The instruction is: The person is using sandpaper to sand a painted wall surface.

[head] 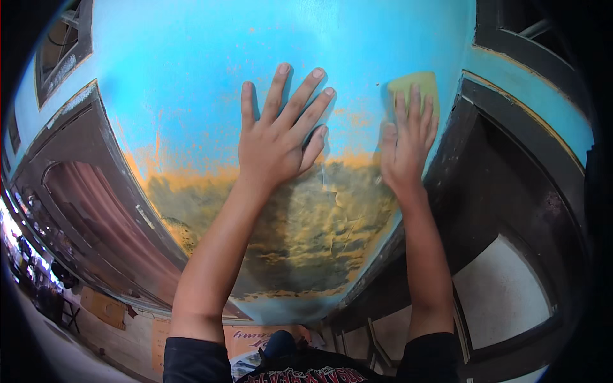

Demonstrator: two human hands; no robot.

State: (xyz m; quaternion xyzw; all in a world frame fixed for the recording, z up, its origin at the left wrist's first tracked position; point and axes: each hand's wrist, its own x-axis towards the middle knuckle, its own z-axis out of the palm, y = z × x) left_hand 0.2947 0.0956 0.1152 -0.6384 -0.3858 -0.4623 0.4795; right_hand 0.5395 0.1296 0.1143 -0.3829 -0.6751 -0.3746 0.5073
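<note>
My left hand (280, 129) lies palm-down with fingers spread on a blue painted wall (201, 72). Against the same wall, further right, my right hand (409, 143) presses a yellow-green sheet (416, 81) that looks like sandpaper. Its fingers lie over the sheet's lower part, and the upper corners show beyond the fingertips. Orange specks show through the blue around both hands. Below them runs a broad worn band (311, 215) of orange and dark grey, with cracked, peeling paint. The sheet's underside is hidden.
A dark brown door frame (455, 139) stands close to my right hand. To the left is another brown frame (107, 129) with a reddish-brown curtain (105, 206). Printed orange sheeting (239, 335) lies low down, and a tan board (103, 306) is at lower left.
</note>
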